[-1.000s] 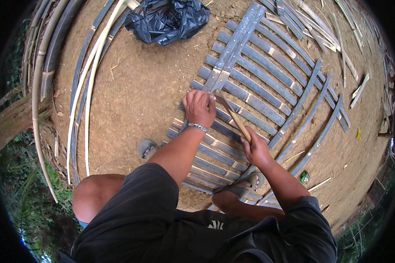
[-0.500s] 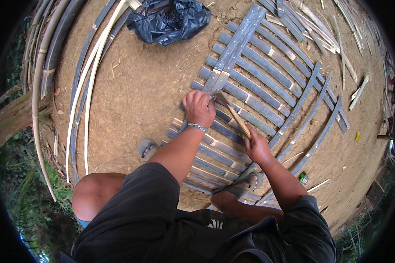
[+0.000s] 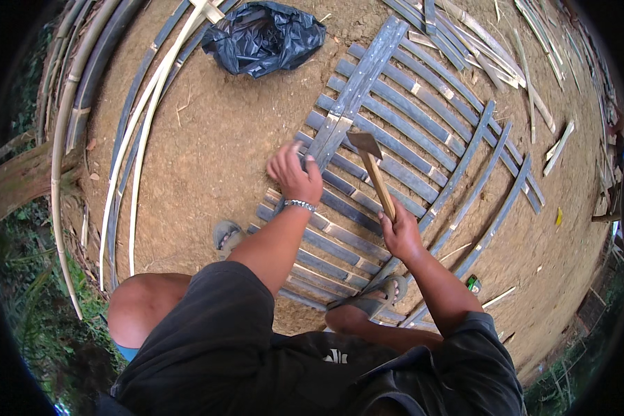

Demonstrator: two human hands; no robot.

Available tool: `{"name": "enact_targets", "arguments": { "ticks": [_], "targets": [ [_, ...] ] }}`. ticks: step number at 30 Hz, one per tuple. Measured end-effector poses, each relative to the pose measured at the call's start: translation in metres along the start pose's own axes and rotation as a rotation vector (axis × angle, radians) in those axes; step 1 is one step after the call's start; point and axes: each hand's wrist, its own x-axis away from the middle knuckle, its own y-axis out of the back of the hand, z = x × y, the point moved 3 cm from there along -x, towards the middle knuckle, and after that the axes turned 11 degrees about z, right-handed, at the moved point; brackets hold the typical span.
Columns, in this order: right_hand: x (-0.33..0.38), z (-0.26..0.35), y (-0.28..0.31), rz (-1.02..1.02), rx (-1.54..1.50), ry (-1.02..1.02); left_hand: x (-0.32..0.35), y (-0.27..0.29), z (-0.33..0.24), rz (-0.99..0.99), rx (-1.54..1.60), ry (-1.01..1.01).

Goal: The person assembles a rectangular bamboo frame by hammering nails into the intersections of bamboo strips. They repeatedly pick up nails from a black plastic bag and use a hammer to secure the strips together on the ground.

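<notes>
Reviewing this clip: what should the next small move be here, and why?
Probably a downward strike. The right hand holds the hammer raised above the slat panel, while the left hand presses on the crosspiece, fingers near the likely strike point, so aim clear of them.

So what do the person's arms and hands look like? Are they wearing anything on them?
Both forearms are bare, with no gloves on either hand. The left hand has a thin silvery beaded bracelet around its wrist. The right hand wears nothing on its wrist or fingers that shows. A dark short sleeve covers the right upper arm.
</notes>
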Motion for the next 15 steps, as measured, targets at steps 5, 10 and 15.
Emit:
{"name": "enact_targets", "arguments": {
  "ticks": [5, 10, 15],
  "targets": [
    [-0.001, 0.002, -0.003, 0.048, 0.025, 0.096, -0.016, -0.012, 0.001, -0.045, -0.119, 0.333],
    [-0.006, -0.011, -0.003, 0.121, 0.106, 0.139, -0.018, -0.017, -0.005, 0.093, -0.189, 0.354],
    [-0.013, 0.02, 0.007, 0.119, 0.142, 0.274, -0.018, -0.016, 0.001, 0.179, -0.23, 0.355]
  ]
}}
